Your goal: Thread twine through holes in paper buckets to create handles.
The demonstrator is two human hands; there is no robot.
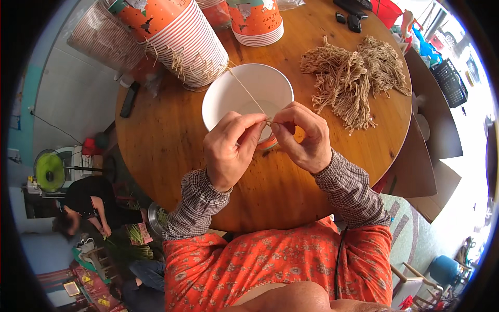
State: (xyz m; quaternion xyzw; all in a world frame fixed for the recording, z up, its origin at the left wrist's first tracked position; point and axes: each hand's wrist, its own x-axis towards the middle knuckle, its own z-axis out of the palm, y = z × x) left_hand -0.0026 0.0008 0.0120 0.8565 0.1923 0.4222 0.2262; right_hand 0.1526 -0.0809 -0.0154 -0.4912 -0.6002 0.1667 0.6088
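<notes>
My left hand (228, 148) and my right hand (306, 138) meet in front of me, fingertips nearly touching. Each is closed in a pinch on a thin tan string (246, 92), which seems to cross or loop between the fingertips. From there the string runs up and left to the far rim of a white-lined paper bucket (221, 92). That bucket stands on the table just beyond my hands, its mouth facing up toward me. A little of its orange outside shows below my fingers. The fingertips hide exactly how the string is looped.
A round wooden table (171, 156) holds a tall leaning stack of orange paper buckets (187, 47) with string ends hanging off, a shorter stack (257, 23), and a heap of tan string (343, 78). A dark phone-like object (130, 100) lies left. Another person (91, 203) bends low at left.
</notes>
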